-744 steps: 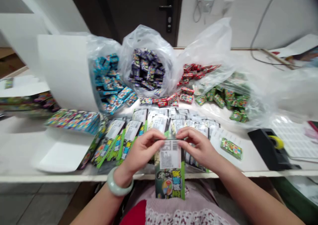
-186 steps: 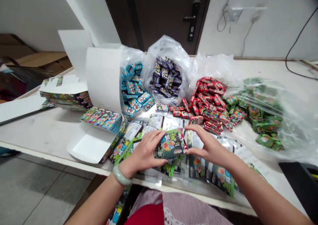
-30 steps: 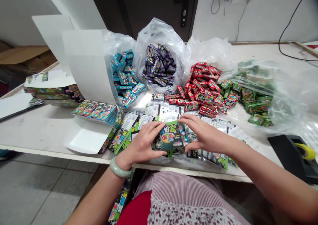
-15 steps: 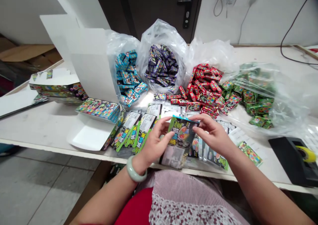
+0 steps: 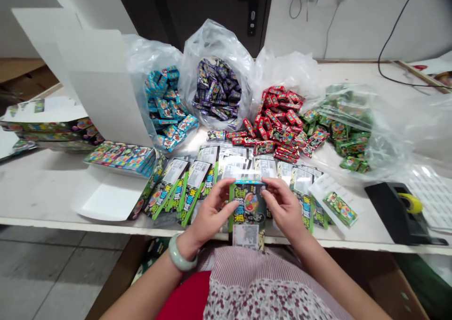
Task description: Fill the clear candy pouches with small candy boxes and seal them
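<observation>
A black-and-green printed candy pouch (image 5: 249, 211) is held upright at the table's front edge, its blue top edge facing away from me. My left hand (image 5: 215, 209) grips its left side, thumb on the front. On the upper right side, my right hand (image 5: 281, 204) pinches the same pouch. What the pouch holds is hidden. Several like pouches (image 5: 192, 183) lie fanned out behind and to both sides of my hands. Beyond them is a heap of small red candy packs (image 5: 277, 122).
Plastic bags hold blue packs (image 5: 169, 105), purple packs (image 5: 219, 91) and green packs (image 5: 353, 136). An open white display box (image 5: 106, 192) with a row of packs stands left, near stacked boxes (image 5: 56, 129). A black tape dispenser (image 5: 395, 216) sits right, beside a green pack (image 5: 341, 209).
The pouch has turned from tilted to nearly straight and come slightly lower, with both hands still on it. The whole scene has shifted left as my head turned.
</observation>
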Demonstrator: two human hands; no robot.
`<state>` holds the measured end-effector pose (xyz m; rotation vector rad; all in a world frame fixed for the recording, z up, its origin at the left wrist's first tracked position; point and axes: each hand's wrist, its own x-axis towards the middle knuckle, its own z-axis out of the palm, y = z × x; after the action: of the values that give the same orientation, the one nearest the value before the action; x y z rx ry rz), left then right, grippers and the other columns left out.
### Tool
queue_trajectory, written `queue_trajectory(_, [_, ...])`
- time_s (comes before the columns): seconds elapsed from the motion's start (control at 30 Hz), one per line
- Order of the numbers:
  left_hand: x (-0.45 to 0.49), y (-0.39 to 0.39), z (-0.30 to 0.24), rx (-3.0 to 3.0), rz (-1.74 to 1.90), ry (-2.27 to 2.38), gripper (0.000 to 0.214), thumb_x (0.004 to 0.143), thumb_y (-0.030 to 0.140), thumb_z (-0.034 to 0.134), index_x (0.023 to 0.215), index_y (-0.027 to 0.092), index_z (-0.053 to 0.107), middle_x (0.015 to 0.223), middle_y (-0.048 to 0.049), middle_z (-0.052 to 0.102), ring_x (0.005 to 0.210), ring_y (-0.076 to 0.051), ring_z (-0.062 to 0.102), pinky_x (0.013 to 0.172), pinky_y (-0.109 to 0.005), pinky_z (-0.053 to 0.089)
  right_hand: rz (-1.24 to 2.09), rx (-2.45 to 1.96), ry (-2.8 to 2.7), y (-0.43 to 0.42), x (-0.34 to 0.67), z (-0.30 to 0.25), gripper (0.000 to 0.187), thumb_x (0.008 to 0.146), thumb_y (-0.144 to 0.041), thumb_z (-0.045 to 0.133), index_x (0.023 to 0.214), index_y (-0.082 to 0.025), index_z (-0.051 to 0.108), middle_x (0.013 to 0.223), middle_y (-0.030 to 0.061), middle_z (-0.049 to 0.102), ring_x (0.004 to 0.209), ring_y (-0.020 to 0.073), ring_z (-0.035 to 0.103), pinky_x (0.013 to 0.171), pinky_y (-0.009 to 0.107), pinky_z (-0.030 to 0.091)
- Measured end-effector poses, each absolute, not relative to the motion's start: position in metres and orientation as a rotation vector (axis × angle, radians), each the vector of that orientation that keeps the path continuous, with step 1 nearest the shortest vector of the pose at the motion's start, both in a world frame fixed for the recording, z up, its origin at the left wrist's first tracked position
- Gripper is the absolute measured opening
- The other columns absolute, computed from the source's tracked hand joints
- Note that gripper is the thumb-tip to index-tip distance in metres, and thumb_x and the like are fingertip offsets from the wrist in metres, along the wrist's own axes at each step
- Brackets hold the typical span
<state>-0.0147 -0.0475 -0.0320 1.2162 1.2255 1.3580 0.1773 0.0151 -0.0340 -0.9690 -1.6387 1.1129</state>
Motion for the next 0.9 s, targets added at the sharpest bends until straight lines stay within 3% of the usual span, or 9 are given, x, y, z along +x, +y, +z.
queue_trajectory(0.1, [-0.008,-0.037,-0.022,1.166,1.462,1.29,0.01,0.089,0.025,0.061,0.098,0.021,0.063,0.102,-0.0037,0.067,0.097,-0.015,0.063,0.088,-0.027,0.05,1.09,-0.877,-1.844,0.024,0.186,-0.024,0.016,0.091,-0.025,0.055,0.103,-0.027,0.065,0.1,0.0043,0.063,0.091,0.0175,0.06,0.073,0.031,0.049])
queue_trajectory(0.2, [-0.002,-0.027,-0.012,1.166,1.512,1.3,0.011,0.089,0.025,0.061,0.081,0.018,0.063,0.096,-0.0048,0.07,0.094,-0.015,0.064,0.087,-0.028,0.05,1.216,-0.892,-1.783,0.035,0.189,-0.015,0.011,0.09,-0.029,0.057,0.085,-0.024,0.064,0.096,0.0045,0.062,0.092,0.0186,0.06,0.069,0.03,0.049])
queue_trajectory(0.27, [-0.001,-0.024,-0.007,1.134,1.53,1.274,0.006,0.087,0.024,0.064,0.086,0.018,0.063,0.094,-0.004,0.071,0.089,-0.015,0.066,0.084,-0.028,0.052,1.39,-0.919,-1.652,0.039,0.189,-0.01,0.008,0.087,-0.032,0.061,0.09,-0.025,0.062,0.093,0.0031,0.063,0.084,0.0171,0.061,0.062,0.027,0.049])
queue_trajectory(0.37, [-0.005,-0.024,-0.003,1.131,1.511,1.26,0.014,0.084,0.022,0.066,0.098,0.021,0.065,0.092,-0.0031,0.071,0.084,-0.014,0.066,0.079,-0.028,0.053,1.515,-0.913,-1.559,0.04,0.187,-0.006,0.023,0.083,-0.032,0.067,0.104,-0.027,0.06,0.089,0.0012,0.062,0.078,0.0156,0.06,0.057,0.026,0.049])
queue_trajectory(0.47, [-0.011,-0.027,-0.001,1.273,1.485,1.243,0.007,0.081,0.024,0.07,0.088,0.02,0.069,0.088,-0.0041,0.07,0.084,-0.016,0.065,0.078,-0.029,0.054,1.433,-0.847,-1.716,0.039,0.186,0.0,0.01,0.082,-0.031,0.068,0.087,-0.023,0.064,0.094,0.0035,0.059,0.085,0.0163,0.06,0.064,0.028,0.051])
queue_trajectory(0.53, [-0.012,-0.026,0.003,1.334,1.485,1.233,0.005,0.08,0.023,0.071,0.081,0.019,0.069,0.084,-0.004,0.068,0.082,-0.016,0.064,0.075,-0.03,0.053,1.409,-0.827,-1.792,0.039,0.183,0.006,0.01,0.082,-0.03,0.067,0.078,-0.021,0.063,0.092,0.0037,0.059,0.083,0.0157,0.059,0.065,0.029,0.05])
queue_trajectory(0.77, [-0.009,-0.018,0.014,1.205,1.403,1.351,0.008,0.076,0.022,0.07,0.074,0.017,0.064,0.073,-0.0013,0.064,0.066,-0.012,0.058,0.059,-0.024,0.047,1.55,-0.971,-1.821,0.05,0.174,0.022,0.013,0.082,-0.029,0.065,0.077,-0.019,0.06,0.068,-0.0022,0.058,0.056,0.0104,0.051,0.051,0.025,0.043])
queue_trajectory(0.9, [-0.017,-0.02,0.01,1.303,1.362,1.254,0.012,0.081,0.025,0.068,0.073,0.017,0.064,0.077,-0.0032,0.063,0.074,-0.014,0.06,0.068,-0.028,0.05,1.561,-0.891,-1.927,0.05,0.178,0.024,0.015,0.086,-0.03,0.063,0.076,-0.02,0.06,0.073,-0.0001,0.06,0.063,0.0126,0.055,0.056,0.026,0.045])
